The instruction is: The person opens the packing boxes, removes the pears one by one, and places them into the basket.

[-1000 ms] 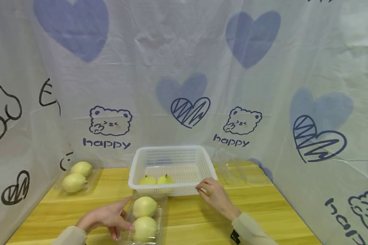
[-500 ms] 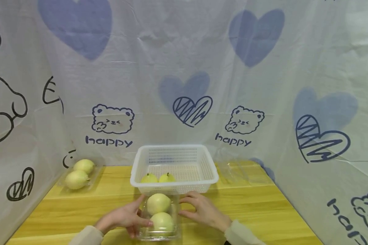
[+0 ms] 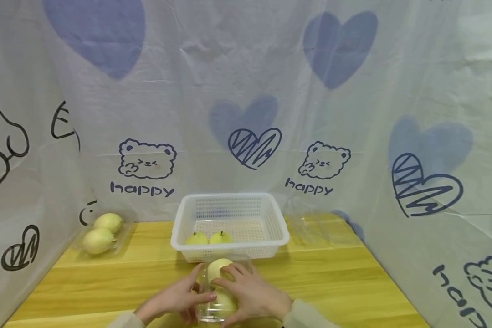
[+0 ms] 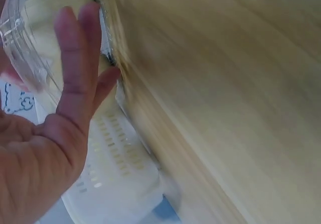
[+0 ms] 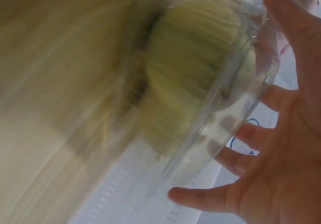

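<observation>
Left hand (image 3: 172,298): its fingers are held straight and parted, set along the box's left side; the thumb is laid over its edge.
Right hand (image 3: 256,291): its fingers are spread wide over the box's top and right side, the thumb stretched toward the near end.
Box (image 3: 205,317): clear; it is flanked by both sets of fingers and partly covered by the right ones.
Boxed pears (image 3: 220,268): two are seen under the plastic, one beyond the other, between the hands' fingers.
Table (image 3: 332,282): yellow wood grain is seen beneath and around the fingers.
Basket (image 3: 233,251): white; it is placed just beyond the fingertips.
Basket pears (image 3: 221,238): two are held at its near left, stems up.
Second box (image 3: 122,240): two pears are held in it, well left of the left fingers.
Clear plastic (image 3: 311,230): it is set beyond the right fingers, rightward.
Curtain (image 3: 188,77): hearts and bears are printed on it, farthest from the fingers.
</observation>
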`<action>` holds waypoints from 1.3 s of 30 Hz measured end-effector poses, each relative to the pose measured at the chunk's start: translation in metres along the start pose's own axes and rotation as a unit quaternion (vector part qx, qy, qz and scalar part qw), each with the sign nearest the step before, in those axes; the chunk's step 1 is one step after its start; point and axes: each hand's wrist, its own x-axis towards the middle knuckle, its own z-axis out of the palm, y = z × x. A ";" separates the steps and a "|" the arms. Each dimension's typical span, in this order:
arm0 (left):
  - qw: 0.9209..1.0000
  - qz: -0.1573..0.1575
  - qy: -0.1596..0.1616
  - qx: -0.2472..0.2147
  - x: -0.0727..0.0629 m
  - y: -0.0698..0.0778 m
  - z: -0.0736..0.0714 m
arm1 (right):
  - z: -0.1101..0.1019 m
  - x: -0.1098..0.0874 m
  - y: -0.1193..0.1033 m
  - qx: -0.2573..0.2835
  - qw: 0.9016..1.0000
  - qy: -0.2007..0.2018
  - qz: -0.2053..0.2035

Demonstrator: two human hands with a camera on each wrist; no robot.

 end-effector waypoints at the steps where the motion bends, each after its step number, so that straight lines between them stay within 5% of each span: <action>1: 1.000 0.004 -0.010 -0.002 -0.002 -0.001 -0.001 | -0.001 0.001 -0.002 0.002 1.000 -0.009 0.003; 8: 0.996 0.049 -0.052 0.050 -0.012 -0.009 -0.009 | -0.010 0.006 0.000 0.058 0.997 -0.051 0.014; 13: 0.997 0.069 -0.039 0.013 -0.013 -0.010 -0.009 | -0.019 0.011 -0.007 0.063 0.995 -0.070 0.029; 20: 0.997 0.062 -0.028 -0.047 -0.014 -0.014 -0.006 | -0.020 0.020 -0.018 -0.016 0.993 -0.103 0.061; 27: 0.990 0.079 -0.062 -0.102 -0.008 -0.017 -0.007 | -0.011 0.022 -0.016 -0.061 0.995 -0.058 0.045; 39: 0.986 0.065 -0.106 -0.108 -0.005 -0.017 -0.007 | -0.003 0.021 -0.016 -0.079 0.995 -0.035 0.048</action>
